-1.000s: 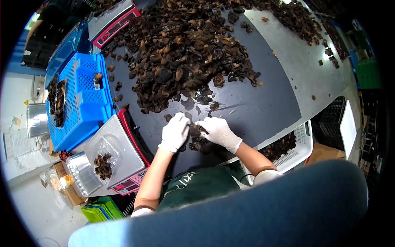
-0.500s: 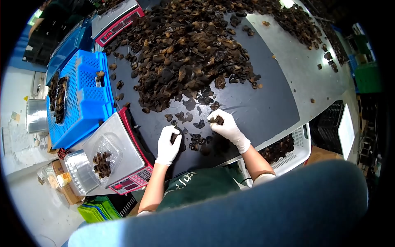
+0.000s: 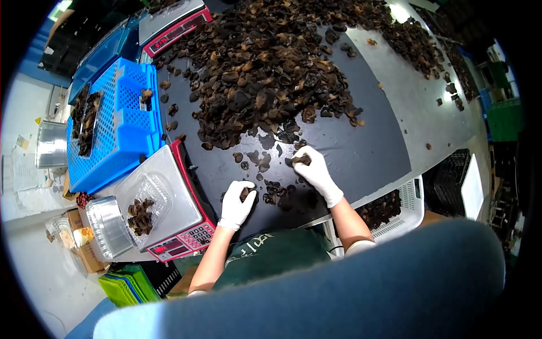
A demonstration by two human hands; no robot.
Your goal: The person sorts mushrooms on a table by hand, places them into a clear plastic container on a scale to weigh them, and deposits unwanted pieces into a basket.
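Observation:
My left hand (image 3: 236, 205), in a white glove, is curled around a dark wood ear mushroom piece (image 3: 245, 195) above the black mat, near the red-edged scale. My right hand (image 3: 318, 173), gloved too, pinches another dark wood ear piece (image 3: 302, 160) between thumb and fingers. Several loose wood ear pieces (image 3: 274, 192) lie on the mat between the two hands. Beyond them spreads a large heap of brown-black wood ears (image 3: 265, 85).
At left, a scale (image 3: 183, 195) carries a clear plastic tray (image 3: 162, 192) with some wood ears. Behind it is a blue crate (image 3: 124, 124). Clear containers (image 3: 106, 223) are stacked beside the scale. A white basket (image 3: 415, 206) with wood ears sits below the table's right edge.
The head view has turned slightly. My left hand has shifted a little right and towards me, its fingers still curled. My right hand has barely moved and keeps its pinch.

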